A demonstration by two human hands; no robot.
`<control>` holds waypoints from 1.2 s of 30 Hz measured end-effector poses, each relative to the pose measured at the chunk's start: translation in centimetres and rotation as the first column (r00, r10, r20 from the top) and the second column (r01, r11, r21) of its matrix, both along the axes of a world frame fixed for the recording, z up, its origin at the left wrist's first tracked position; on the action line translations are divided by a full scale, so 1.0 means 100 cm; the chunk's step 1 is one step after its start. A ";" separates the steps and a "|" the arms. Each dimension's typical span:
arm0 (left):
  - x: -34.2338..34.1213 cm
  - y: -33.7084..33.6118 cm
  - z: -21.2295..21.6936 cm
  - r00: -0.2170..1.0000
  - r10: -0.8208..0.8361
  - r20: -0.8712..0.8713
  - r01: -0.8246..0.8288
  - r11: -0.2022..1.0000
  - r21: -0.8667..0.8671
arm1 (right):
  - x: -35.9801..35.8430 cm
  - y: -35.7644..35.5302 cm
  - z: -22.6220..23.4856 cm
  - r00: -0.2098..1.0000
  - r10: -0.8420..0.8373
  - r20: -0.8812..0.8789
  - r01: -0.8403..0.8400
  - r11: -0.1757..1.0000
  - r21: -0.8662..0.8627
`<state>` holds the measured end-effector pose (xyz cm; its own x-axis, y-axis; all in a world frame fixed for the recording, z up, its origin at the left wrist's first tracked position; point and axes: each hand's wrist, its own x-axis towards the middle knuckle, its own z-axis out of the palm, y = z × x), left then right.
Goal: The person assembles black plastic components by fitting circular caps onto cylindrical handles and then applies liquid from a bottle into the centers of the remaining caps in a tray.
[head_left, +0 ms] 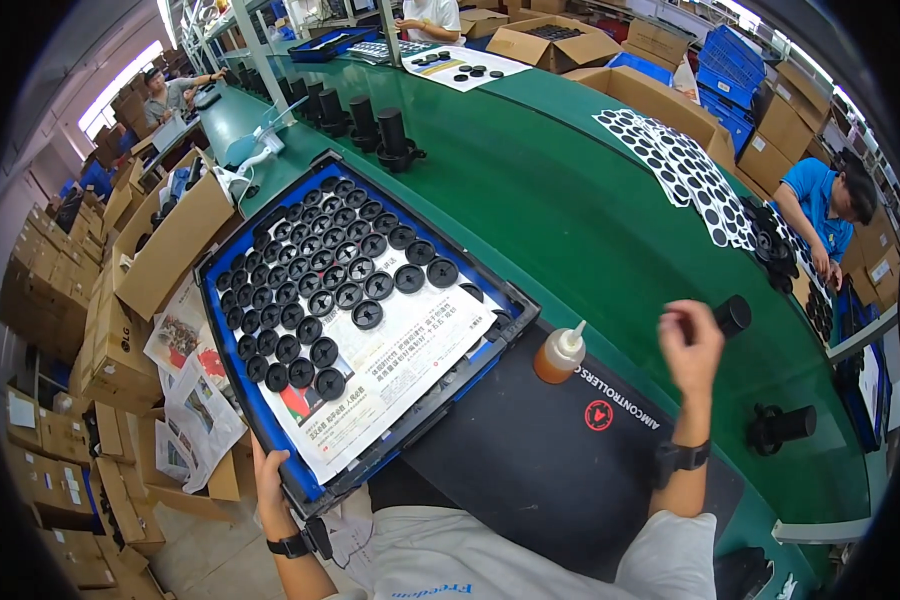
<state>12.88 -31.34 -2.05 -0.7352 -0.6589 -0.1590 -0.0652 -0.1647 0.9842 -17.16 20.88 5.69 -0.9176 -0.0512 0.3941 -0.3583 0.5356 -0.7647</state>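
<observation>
My left hand (272, 482) grips the near left corner of a blue crate (250, 395), its thumb over the rim. The crate lies slanted, with its near end toward my body. Newspaper (395, 375) lines it, and on that sit many round black plastic discs with spoked middles (367, 314), in rows toward the far end. My right hand (692, 345) is raised above the green belt, smeared by motion, its fingers seeming bent. Just beyond it is a black cylinder part (734, 315). A squeeze bottle of amber liquid (558, 356) stands left of this hand on a black mat (570, 460).
Black cylinder parts (394, 140) stand along the green conveyor (530, 170); another (785, 425) is at right. Sheets of round black stickers (675, 170) lie across the belt, near a person in blue (820, 205). Cardboard boxes (175, 245) stand at left.
</observation>
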 end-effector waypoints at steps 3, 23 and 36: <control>-0.002 0.009 0.004 0.997 0.014 -0.080 -0.009 0.998 0.065 | -0.001 -0.041 -0.014 0.873 0.392 0.290 -0.436 0.893 0.107; -0.043 -0.066 -0.045 0.974 0.081 -0.210 -0.018 0.958 0.286 | -0.061 -0.192 0.063 0.961 0.269 -0.067 -0.186 0.807 0.560; -0.060 -0.051 -0.012 0.965 0.102 -0.243 -0.046 0.973 0.226 | -0.144 -0.335 0.071 0.894 0.447 0.009 -0.160 0.302 0.940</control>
<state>6.93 -36.45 -3.22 -0.7204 -0.6830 -0.1205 0.1994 -0.3704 0.9072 -31.54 -12.62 12.77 -0.6478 -0.7578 0.0783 -0.7257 0.6451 0.2391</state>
